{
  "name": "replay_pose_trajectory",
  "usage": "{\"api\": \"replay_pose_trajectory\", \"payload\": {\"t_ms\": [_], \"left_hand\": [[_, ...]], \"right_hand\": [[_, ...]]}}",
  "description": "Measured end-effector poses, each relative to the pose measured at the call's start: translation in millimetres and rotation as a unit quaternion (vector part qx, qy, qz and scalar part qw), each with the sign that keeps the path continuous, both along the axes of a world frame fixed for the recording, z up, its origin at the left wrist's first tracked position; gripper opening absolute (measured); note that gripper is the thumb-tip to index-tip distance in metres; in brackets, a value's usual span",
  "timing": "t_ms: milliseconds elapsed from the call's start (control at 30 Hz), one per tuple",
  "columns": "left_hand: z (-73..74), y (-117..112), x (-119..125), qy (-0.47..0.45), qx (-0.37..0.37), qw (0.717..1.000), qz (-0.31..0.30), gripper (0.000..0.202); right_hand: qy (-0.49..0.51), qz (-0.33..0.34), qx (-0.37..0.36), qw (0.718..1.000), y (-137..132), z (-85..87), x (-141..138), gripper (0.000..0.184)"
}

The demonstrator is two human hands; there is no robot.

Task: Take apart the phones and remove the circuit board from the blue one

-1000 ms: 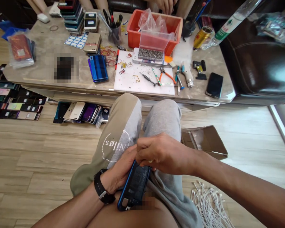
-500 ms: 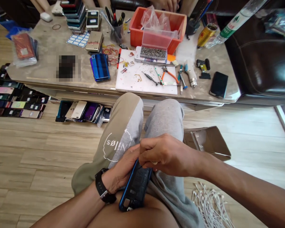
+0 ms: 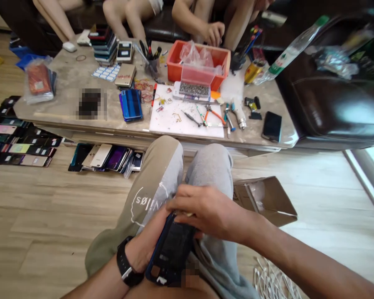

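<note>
A phone with a blue edge and a dark inner face [image 3: 173, 247] lies tilted over my lap. My left hand [image 3: 143, 247], with a black watch on its wrist, is wrapped round the phone's left side; part of the fingers is hidden under it. My right hand [image 3: 204, 207] bends over the phone's far end with its fingers closed together. Something small and pale shows by those fingertips, too small to name. On the table ahead, a white mat [image 3: 165, 124] bears a screwdriver [image 3: 191, 118], orange-handled pliers [image 3: 216, 115] and small loose parts.
Beyond the mat stand an orange bin [image 3: 173, 70], a pen cup [image 3: 151, 66] and a plastic bottle [image 3: 294, 52]. A blue phone [image 3: 132, 104] and a black phone [image 3: 272, 126] lie on the table. An open carton [image 3: 276, 199] and white cables [image 3: 274, 280] are on the floor. Other people sit opposite.
The view has tilted up, showing more of the people opposite. The phone in my hands has turned its dark face more towards me, and my right hand has shifted slightly left over its far end.
</note>
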State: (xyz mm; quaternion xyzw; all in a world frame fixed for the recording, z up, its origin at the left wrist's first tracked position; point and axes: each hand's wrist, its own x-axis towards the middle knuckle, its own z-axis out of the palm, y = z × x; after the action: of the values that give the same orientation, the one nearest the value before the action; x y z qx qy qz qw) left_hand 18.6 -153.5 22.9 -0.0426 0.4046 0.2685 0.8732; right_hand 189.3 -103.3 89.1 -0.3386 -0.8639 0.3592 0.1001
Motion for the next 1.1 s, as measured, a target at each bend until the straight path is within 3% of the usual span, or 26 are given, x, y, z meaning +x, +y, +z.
{"api": "replay_pose_trajectory", "payload": {"t_ms": [100,167,200,333,433,533,633,700,767,867,900,967,1033,1100], "left_hand": [[3.8,0,-7,-0.037,-0.018,0.998,-0.055,0.044],[7.4,1,-10,-0.054,-0.054,0.996,-0.050,0.051],[9.5,3,-11,-0.057,-0.068,0.995,-0.052,0.057],[17.8,13,-10,-0.051,-0.071,0.996,-0.026,0.075],[22.2,21,-10,-0.062,-0.016,0.997,0.053,0.067],[25.1,28,-13,-0.090,0.027,0.989,0.113,0.058],[27.6,35,-18,-0.108,0.053,0.983,0.141,0.050],[28.9,41,-20,-0.110,0.073,0.978,0.164,0.046],[29.6,46,-21,-0.106,0.094,0.973,0.182,0.045],[30.8,52,-19,-0.103,0.108,0.973,0.178,0.048],[31.6,54,-18,-0.098,0.110,0.974,0.175,0.048],[34.1,56,-16,-0.068,0.124,0.974,0.179,0.047],[37.3,58,-15,-0.034,0.148,0.972,0.178,0.043],[40.1,59,-15,-0.013,0.169,0.971,0.169,0.040]], "right_hand": [[0.017,-0.164,0.033,0.986,37,3.6,23,0.022],[-0.069,-0.288,0.081,0.952,71,-0.4,39,0.024],[-0.096,-0.319,0.094,0.938,90,-5.1,46,0.026],[-0.151,-0.368,0.100,0.912,153,-37.7,51,0.025],[-0.167,-0.369,0.079,0.911,183,-61.0,35,0.033],[-0.151,-0.379,0.061,0.911,195,-66.9,15,0.034],[-0.102,-0.411,0.044,0.905,184,-54.1,3,0.037],[-0.056,-0.428,0.016,0.902,158,-41.8,0,0.036],[-0.007,-0.427,-0.048,0.903,117,-33.8,-2,0.028],[0.063,-0.378,-0.187,0.904,40,-37.8,-11,0.056],[0.099,-0.364,-0.248,0.892,16,-42.6,-17,0.063],[0.266,-0.369,-0.453,0.767,-26,-52.8,-33,0.067],[0.394,-0.395,-0.525,0.643,-55,-60.0,-51,0.065],[0.487,-0.395,-0.562,0.539,-70,-63.2,-65,0.066]]}}
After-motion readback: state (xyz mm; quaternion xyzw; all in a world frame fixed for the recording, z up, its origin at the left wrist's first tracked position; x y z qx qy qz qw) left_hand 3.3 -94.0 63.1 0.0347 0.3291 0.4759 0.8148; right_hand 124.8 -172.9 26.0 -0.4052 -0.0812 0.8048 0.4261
